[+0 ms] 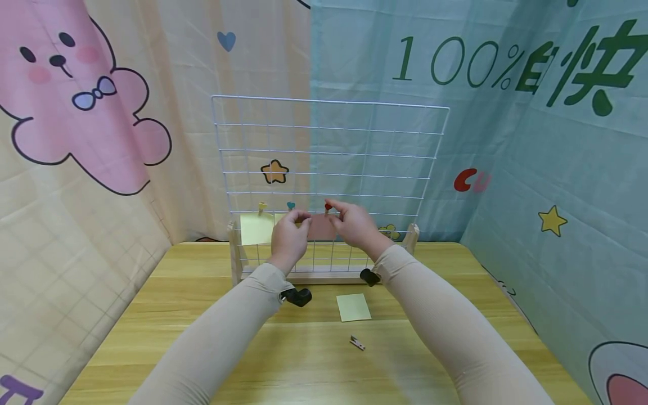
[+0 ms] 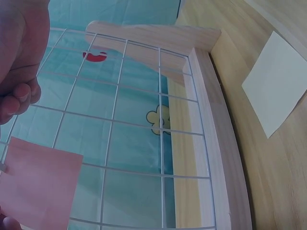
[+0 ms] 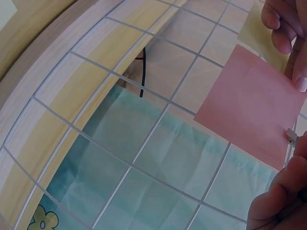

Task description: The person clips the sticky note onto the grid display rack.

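A pink sticky note (image 1: 322, 228) lies against the lower part of a white wire grid (image 1: 324, 152). At its upper left corner, my left hand (image 1: 289, 239) pinches the paper between thumb and finger. My right hand (image 1: 357, 226) holds a small clip with a red heart (image 1: 328, 207) at the note's top edge. In the right wrist view, the metal end of the clip (image 3: 291, 136) bites the edge of the pink note (image 3: 252, 105). Left of it hangs a yellow note (image 1: 256, 229) under a yellow clip (image 1: 262, 207). Another yellow note, below a teal clip (image 1: 291, 206), is mostly hidden by my left hand.
Wooden feet (image 1: 235, 256) and a base bar hold the grid up on the wooden table (image 1: 202, 315). In front lie a pale green note (image 1: 354, 307) and a loose small clip (image 1: 357, 343). Printed curtains (image 1: 511, 140) hang behind and at both sides.
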`<state>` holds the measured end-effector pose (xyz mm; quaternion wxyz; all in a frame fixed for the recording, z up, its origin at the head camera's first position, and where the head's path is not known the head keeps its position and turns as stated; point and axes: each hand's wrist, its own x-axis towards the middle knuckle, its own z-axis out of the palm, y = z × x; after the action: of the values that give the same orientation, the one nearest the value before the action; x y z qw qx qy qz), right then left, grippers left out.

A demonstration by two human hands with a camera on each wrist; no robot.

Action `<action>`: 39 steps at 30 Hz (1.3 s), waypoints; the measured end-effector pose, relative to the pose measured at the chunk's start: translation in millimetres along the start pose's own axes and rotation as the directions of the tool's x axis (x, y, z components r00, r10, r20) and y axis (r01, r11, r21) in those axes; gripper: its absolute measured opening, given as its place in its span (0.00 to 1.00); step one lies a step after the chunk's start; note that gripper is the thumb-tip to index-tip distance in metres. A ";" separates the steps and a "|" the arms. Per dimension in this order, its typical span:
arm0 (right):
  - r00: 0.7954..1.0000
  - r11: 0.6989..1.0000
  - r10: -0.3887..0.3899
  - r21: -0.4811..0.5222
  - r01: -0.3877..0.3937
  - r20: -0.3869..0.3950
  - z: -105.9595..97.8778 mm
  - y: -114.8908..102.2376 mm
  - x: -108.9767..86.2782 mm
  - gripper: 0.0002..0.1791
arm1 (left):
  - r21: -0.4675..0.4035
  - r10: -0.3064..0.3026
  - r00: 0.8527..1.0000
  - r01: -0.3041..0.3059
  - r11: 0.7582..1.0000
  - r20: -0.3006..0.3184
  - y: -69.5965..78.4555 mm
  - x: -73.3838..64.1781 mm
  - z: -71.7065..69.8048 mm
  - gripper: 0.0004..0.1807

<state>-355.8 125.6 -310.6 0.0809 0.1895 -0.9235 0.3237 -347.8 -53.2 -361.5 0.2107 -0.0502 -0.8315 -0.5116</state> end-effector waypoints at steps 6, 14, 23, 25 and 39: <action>1.000 1.000 -0.004 0.008 0.004 0.004 0.9 0.7 0.1 0.29 | -0.004 0.001 1.000 -0.001 1.000 0.000 -0.2 -0.6 0.2 0.09; 1.000 1.000 -0.012 -0.011 0.012 0.002 1.1 -0.5 0.1 0.29 | 0.002 0.003 1.000 -0.003 1.000 -0.006 -0.8 -0.1 0.4 0.10; 1.000 1.000 -0.010 -0.013 0.010 -0.004 1.0 -1.6 -0.6 0.30 | -0.009 0.002 1.000 -0.002 1.000 -0.012 0.4 -1.0 -0.4 0.10; 1.000 1.000 -0.010 -0.012 0.010 -0.005 1.1 -1.8 -0.5 0.30 | -0.013 0.005 1.000 -0.005 1.000 -0.012 0.2 -1.4 -0.7 0.10; 1.000 1.000 -0.008 0.027 0.009 -0.014 1.3 1.1 -4.2 0.30 | 0.003 0.041 0.998 -0.040 0.999 -0.038 -0.5 -4.8 -7.5 0.10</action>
<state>-352.5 126.8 -313.3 0.0862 0.1922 -0.9176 0.3371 -341.4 -59.4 -360.9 0.2366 -0.0572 -0.8267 -0.5073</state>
